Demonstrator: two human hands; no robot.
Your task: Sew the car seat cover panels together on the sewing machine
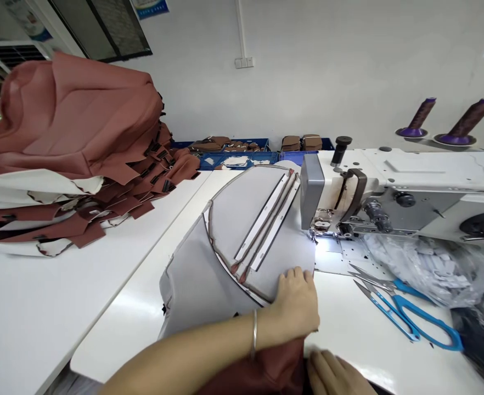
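Note:
A seat cover lies on the sewing table with its grey backing up, its right edge under the lit sewing head. Two white strips run across it. Reddish-brown leather shows at its near end. My left hand, with a bracelet at the wrist, reaches across and grips the right edge of the cover, fingers curled on the grey side. At the bottom of the view my right hand has its fingers together at the near brown edge; its thumb is hidden. The sewing machine stands on the right.
Blue-handled scissors and thread snips lie right of the cover, near a plastic bag of pale pieces. A pile of brown covers rises on the left. Blue crates and thread cones stand behind.

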